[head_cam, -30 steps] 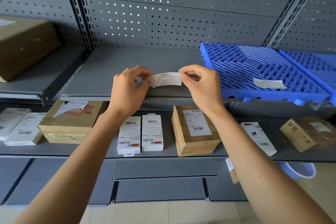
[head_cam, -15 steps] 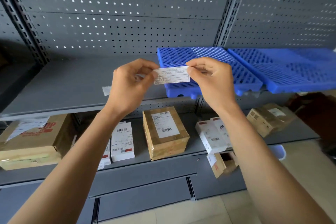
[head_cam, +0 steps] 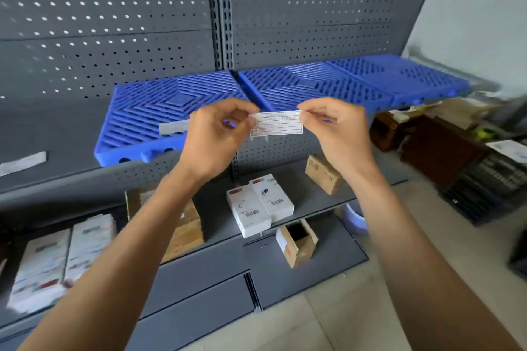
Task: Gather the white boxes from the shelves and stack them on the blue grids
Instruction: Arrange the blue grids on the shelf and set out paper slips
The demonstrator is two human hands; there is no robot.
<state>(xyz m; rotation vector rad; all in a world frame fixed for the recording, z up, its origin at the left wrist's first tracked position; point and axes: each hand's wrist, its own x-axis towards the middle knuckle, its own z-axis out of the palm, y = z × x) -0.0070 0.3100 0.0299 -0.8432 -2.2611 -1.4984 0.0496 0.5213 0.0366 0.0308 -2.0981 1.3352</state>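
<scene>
A small white paper label (head_cam: pixel 276 123) is stretched between my two hands at chest height. My left hand (head_cam: pixel 215 134) pinches its left end and my right hand (head_cam: pixel 335 129) pinches its right end. Behind it, three blue grids lie side by side on the upper shelf: the left blue grid (head_cam: pixel 148 120), the middle blue grid (head_cam: pixel 308 85) and the right blue grid (head_cam: pixel 405 77). Two white boxes (head_cam: pixel 258 206) lie on the lower shelf below my hands. More white boxes (head_cam: pixel 60 259), blurred, lie at the lower left.
Brown cardboard boxes sit on the lower shelf: one (head_cam: pixel 323 174) to the right, one (head_cam: pixel 185 231) behind my left arm. An open brown carton (head_cam: pixel 296 242) stands at the shelf base. Dark boxes and clutter (head_cam: pixel 456 157) fill the floor to the right. Another label (head_cam: pixel 174 126) lies on the left grid.
My view has swung right along the shelving; the blue grids now sit centred behind the label. Both hands keep the same pinch on the label.
</scene>
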